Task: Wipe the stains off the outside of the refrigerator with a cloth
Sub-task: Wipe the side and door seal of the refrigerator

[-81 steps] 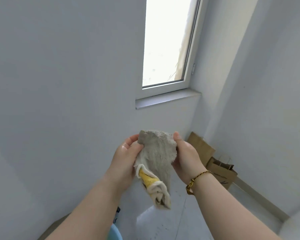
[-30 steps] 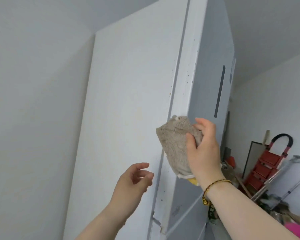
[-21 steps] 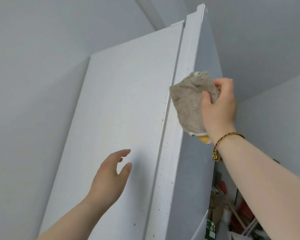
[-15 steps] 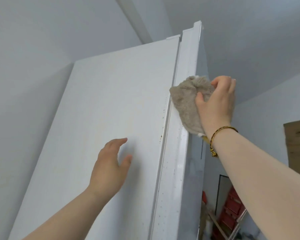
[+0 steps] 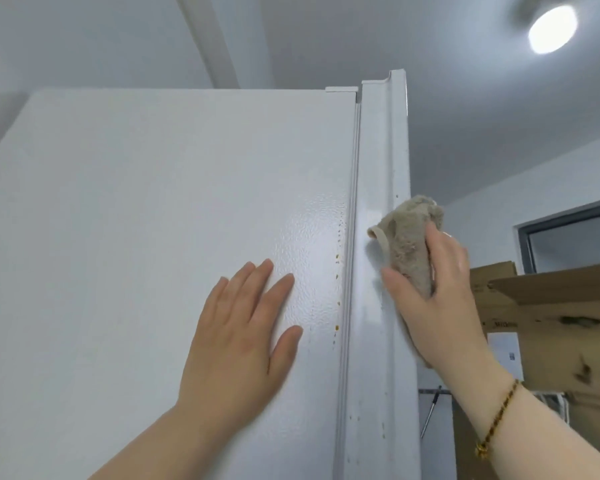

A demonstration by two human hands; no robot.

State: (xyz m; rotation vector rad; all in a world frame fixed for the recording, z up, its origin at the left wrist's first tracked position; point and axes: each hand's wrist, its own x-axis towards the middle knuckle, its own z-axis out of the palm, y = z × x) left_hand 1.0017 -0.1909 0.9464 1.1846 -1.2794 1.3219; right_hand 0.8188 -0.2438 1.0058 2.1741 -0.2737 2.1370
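Beige cloth gripped by right hand on refrigerator edge

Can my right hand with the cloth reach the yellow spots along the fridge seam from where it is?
Probably yes: the right hand presses the cloth on the door edge just beside the yellow spots, nothing between.

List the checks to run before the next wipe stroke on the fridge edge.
1. Grip on cloth: ok, right hand curls thumb and fingers round it.
2. Contact of cloth with door edge: ok.
3. Brace: ok, left hand lies flat on the refrigerator side.
4. All stains cleared: not ok, brown specks line the seam and the lower edge.
5. Room beside the cardboard box: cannot tell.
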